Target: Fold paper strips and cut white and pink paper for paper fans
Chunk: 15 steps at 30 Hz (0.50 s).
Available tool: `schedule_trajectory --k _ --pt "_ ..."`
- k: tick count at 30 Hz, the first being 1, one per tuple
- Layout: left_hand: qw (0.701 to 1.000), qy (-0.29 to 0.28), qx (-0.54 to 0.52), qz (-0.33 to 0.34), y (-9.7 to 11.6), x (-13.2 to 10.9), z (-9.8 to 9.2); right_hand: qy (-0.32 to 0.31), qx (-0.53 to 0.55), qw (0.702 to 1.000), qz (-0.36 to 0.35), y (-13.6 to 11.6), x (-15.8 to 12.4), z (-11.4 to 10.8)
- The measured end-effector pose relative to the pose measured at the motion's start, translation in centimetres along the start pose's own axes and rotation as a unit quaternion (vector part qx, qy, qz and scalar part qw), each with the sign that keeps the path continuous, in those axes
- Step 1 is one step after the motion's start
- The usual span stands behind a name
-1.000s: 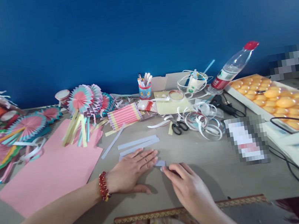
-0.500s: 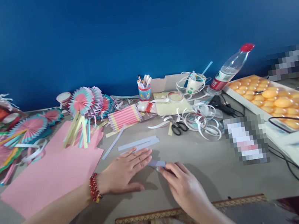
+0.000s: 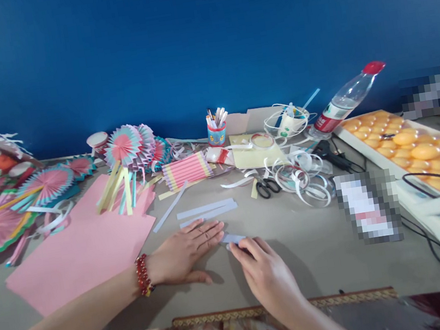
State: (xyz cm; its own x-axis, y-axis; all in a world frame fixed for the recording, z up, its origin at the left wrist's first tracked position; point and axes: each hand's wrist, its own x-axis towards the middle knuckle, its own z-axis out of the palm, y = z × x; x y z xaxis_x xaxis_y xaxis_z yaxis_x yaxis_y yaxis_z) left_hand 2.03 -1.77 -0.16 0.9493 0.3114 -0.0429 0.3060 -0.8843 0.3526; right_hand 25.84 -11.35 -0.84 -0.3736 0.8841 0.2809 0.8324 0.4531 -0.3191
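Note:
My left hand [image 3: 187, 252] lies flat on the table, fingers stretched out, palm down over part of a lavender paper strip [image 3: 233, 238]. The strip's right end shows past my fingertips. My right hand [image 3: 267, 271] has its fingers closed at that end, thumb and forefinger pinching the strip's edge. Just beyond my left fingers lie two more lavender strips [image 3: 206, 209], partly overlapping. Another lavender strip [image 3: 170, 207] slants off to their left. Large pink paper sheets [image 3: 81, 263] spread to the left of my left hand.
Behind are a folded pink-and-yellow paper piece [image 3: 187, 171], a pen cup [image 3: 217, 133], scissors [image 3: 267, 187] and curled white strips [image 3: 314, 186]. Paper fans [image 3: 45, 186] crowd the left. At right stand a tilted bottle [image 3: 345, 102], a black glue gun [image 3: 330, 154] and a box of orange balls [image 3: 416, 149].
My right hand has shifted slightly left along the strip's end, closer to my left fingertips. My left hand stays flat. The whole view has moved a little.

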Motion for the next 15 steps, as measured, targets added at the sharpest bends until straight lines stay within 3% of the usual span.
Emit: schedule_trajectory --k 9,15 --pt "1.0 0.009 0.009 -0.002 0.2 0.0 -0.1 0.005 -0.018 1.0 0.019 -0.8 0.4 0.2" --pt "0.998 0.028 0.028 -0.05 1.0 1.2 0.9 -0.021 -0.055 0.998 -0.001 1.4 1.2 -0.7"
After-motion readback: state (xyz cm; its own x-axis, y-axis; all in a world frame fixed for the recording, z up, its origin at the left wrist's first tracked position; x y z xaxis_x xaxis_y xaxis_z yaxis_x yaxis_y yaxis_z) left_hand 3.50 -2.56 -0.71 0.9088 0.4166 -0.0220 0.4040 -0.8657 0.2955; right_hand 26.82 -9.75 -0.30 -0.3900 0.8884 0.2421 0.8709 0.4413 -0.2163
